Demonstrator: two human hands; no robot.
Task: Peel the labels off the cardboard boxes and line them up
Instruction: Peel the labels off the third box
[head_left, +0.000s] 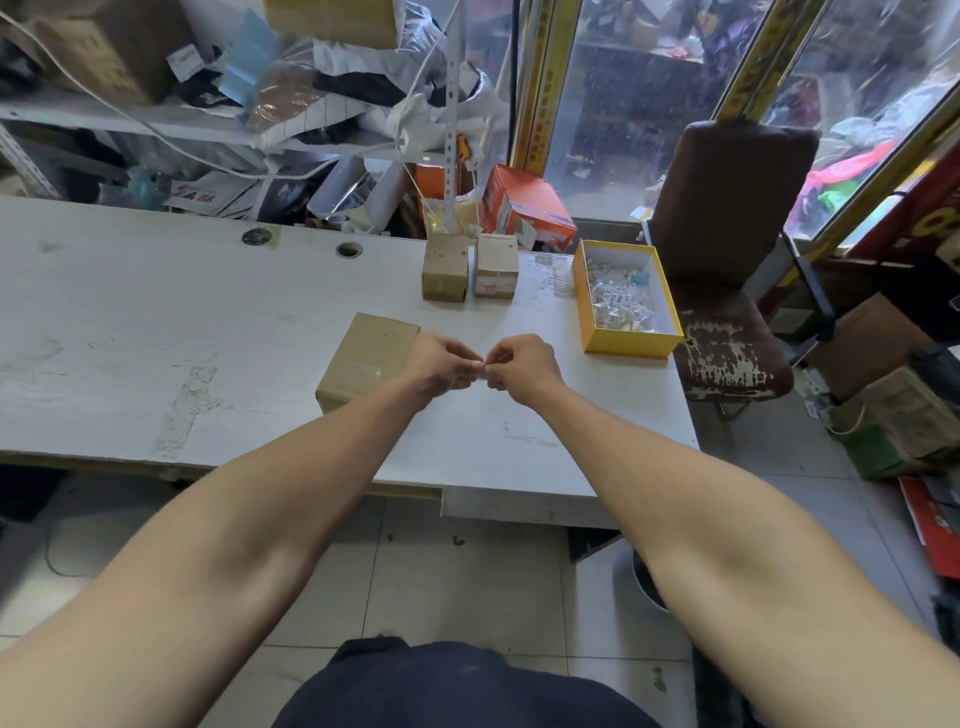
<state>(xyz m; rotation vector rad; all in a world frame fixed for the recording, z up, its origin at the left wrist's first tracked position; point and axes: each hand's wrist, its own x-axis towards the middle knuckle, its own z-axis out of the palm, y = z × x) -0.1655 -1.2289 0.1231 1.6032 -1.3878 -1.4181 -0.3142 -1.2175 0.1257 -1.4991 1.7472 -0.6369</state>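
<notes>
Head view: left hand (441, 364) and right hand (522, 366) meet fingertip to fingertip, pinching a small label scrap (484, 367) above the bench (156, 338). One box (366, 358) sits beside the left wrist; two boxes (470, 273) stand farther back, near a yellow tray (631, 345).

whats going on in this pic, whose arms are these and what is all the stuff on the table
There is no machine here. A person wears a camera on the head, so this single view looks down along their own two bare arms. The left hand and right hand meet above the white table and pinch a small pale scrap between the fingertips, possibly a peeled label. Beside the left hand lies a cardboard box. Two smaller boxes stand side by side further back. To the right sits a yellow tray holding crumpled white scraps.
</notes>
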